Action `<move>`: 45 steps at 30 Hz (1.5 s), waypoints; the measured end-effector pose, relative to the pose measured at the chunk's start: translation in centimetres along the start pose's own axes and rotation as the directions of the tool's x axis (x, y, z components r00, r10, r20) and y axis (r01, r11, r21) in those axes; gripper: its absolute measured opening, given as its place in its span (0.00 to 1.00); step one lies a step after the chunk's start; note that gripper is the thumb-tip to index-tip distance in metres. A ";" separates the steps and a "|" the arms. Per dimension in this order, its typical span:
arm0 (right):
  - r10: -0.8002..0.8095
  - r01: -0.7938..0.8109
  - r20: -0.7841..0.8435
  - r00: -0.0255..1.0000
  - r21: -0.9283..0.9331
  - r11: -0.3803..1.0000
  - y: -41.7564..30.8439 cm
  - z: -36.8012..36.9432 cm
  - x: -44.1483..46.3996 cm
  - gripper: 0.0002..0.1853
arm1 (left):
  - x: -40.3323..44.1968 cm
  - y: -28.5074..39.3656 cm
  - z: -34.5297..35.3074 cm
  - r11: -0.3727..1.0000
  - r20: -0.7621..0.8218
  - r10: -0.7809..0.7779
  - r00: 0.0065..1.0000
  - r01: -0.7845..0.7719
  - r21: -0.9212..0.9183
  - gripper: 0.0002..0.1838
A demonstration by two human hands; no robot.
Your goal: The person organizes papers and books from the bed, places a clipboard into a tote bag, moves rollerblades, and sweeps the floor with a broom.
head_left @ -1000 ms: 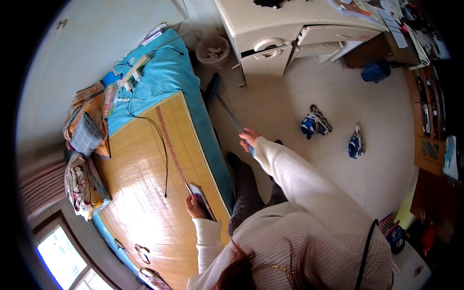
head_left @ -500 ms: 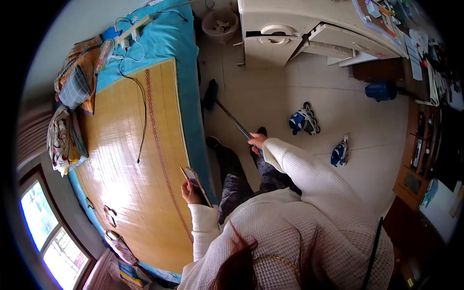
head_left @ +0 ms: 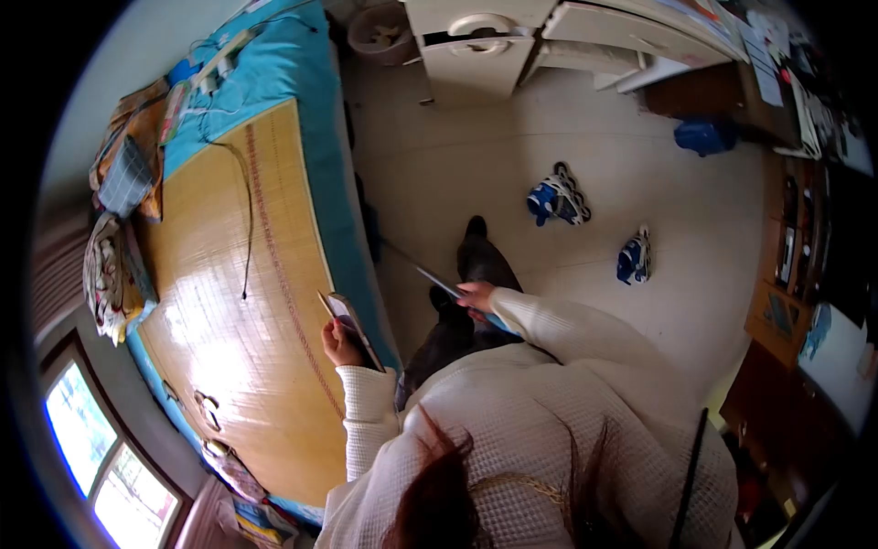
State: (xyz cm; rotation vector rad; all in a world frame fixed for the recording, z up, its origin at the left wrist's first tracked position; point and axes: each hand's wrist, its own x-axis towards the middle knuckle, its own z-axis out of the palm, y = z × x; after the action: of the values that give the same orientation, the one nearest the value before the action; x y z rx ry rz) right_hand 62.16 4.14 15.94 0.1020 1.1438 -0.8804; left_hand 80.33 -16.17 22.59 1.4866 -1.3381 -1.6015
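In the head view, a long-handled broom [head_left: 430,274] is gripped by the right hand [head_left: 476,296], the fingers wrapped round the shaft near its upper end, with a short blue end seen past the hand. From that grip the shaft is slanted forward and to the left, its long axis running across the floor [head_left: 512,128] to the long edge of the bed [head_left: 322,151]. The dark head [head_left: 370,229] lies in shadow along that edge; whether the bed's side is touched by it cannot be told. The broom is held nearer to the right hand throughout, the left being kept apart from it.

By the left hand [head_left: 340,343] a phone [head_left: 358,335] is gripped, tilted, over the bed's mat [head_left: 201,265] near the same long edge.

Pale scraps [head_left: 385,38] are held in a waste bin [head_left: 363,50], placed past the bed's far corner, beside a white desk [head_left: 476,71]. A gap is seen above the desk's front panel, but what is inside is not shown. A blue bucket [head_left: 704,137] is set near the floor's right edge; its contents cannot be made out.
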 end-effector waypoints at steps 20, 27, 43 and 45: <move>-0.167 0.297 -0.824 0.542 0.002 0.955 5.8 2.8 -8.9 0.19 | -5.6 -1.4 -6.8 0.989 0.277 0.151 0.949 -0.146 -0.038 0.07; -0.140 0.259 -0.418 0.898 0.244 0.935 -1.7 -5.1 -7.0 0.08 | -4.3 2.7 3.4 0.885 0.344 0.254 0.904 -0.360 0.294 0.10; 0.194 0.308 -0.540 0.819 0.699 0.645 0.5 -29.4 -16.3 0.10 | 0.3 16.1 37.3 0.650 0.588 0.431 0.684 -0.688 0.324 0.09; 0.088 0.372 -0.569 0.818 0.640 0.672 1.1 -28.9 -17.6 0.06 | 2.0 16.7 41.1 0.593 0.621 0.426 0.658 -0.722 0.357 0.12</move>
State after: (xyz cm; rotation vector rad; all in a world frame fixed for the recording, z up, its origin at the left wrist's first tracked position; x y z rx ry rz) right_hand 39.06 28.79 17.06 1.0195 1.2769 -1.4973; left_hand 37.19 -11.98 32.21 0.7177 -2.4828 -1.1543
